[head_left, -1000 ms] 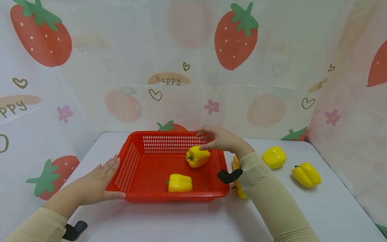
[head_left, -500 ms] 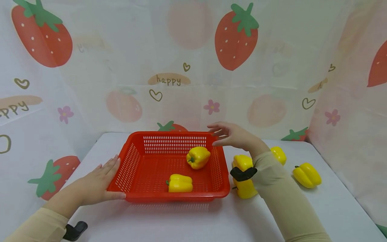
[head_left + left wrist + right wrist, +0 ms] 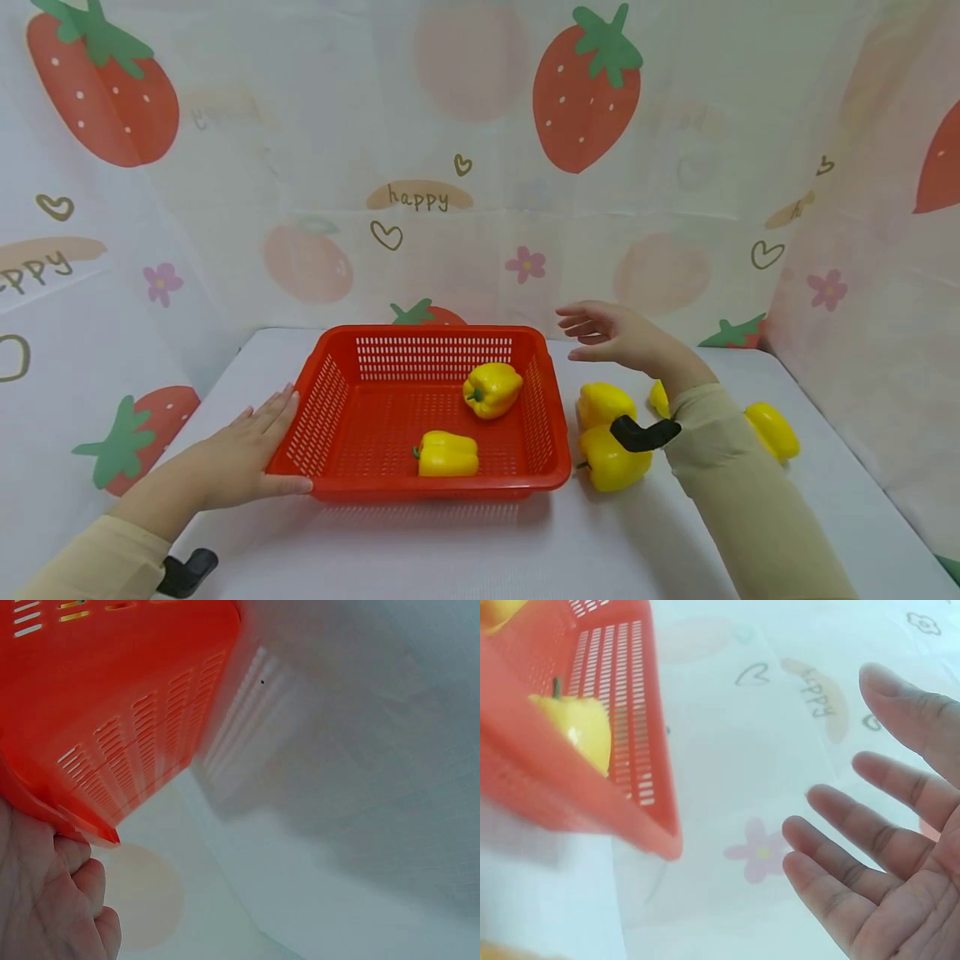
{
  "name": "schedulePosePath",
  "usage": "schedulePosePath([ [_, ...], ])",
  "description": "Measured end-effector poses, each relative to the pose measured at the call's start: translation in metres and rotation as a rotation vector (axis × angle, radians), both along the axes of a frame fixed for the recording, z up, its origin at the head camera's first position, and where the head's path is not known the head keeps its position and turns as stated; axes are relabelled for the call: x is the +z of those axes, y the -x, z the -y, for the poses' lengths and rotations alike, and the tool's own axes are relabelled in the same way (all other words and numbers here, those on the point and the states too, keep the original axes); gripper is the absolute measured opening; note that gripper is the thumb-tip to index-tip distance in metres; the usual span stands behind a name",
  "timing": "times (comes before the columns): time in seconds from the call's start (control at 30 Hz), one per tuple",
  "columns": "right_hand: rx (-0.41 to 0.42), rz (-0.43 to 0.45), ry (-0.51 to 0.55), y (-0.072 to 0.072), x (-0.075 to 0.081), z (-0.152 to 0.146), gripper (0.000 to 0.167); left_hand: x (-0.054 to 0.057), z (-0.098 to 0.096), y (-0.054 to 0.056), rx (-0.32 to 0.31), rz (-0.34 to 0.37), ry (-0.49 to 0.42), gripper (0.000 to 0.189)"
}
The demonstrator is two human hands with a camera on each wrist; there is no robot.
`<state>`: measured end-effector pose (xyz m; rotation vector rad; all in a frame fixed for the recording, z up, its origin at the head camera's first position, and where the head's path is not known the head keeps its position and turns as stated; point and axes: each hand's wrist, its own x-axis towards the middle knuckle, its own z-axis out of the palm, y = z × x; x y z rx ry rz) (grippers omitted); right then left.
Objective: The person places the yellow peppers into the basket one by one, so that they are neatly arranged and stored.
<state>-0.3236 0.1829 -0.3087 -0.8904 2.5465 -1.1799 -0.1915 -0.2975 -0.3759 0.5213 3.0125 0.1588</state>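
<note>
A red plastic basket [image 3: 442, 483] with slotted walls stands on the white table, holding two yellow bell peppers. One bell pepper [image 3: 492, 390] lies toward its back right, the other bell pepper [image 3: 447, 455] near the front wall. My left hand [image 3: 240, 454] rests against the basket's left rim, fingers extended along it and thumb at the front corner. In the left wrist view its fingers [image 3: 88, 881] show just below the rim. Off the basket's right side, my right hand [image 3: 622, 337] hangs in the air, holding nothing. The right wrist view shows its fingers [image 3: 889, 832] spread and relaxed.
Right of the basket, two bell peppers sit close together, one bell pepper [image 3: 603, 404] behind the front bell pepper [image 3: 613, 460]. Farther right, a bell pepper [image 3: 659, 400] and another bell pepper [image 3: 774, 431] are partly hidden by my right arm. Printed cloth [image 3: 480, 167] walls enclose the table.
My right hand has moved from over the back-right bell pepper in the basket out to the right, past the rim. My left hand and the basket have stayed put.
</note>
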Motion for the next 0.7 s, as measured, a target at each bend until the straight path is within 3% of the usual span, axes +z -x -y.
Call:
schedulePosePath([
  [0.43, -0.034, -0.017, -0.028, -0.011, -0.009, -0.031, 0.059, 0.001, 0.0, -0.001, 0.004, -0.001, -0.01, 0.118],
  [0.7, -0.073, 0.033, -0.043, -0.019, -0.018, -0.048, 0.059, -0.001, 0.001, 0.0, 0.0, -0.006, -0.008, 0.119],
])
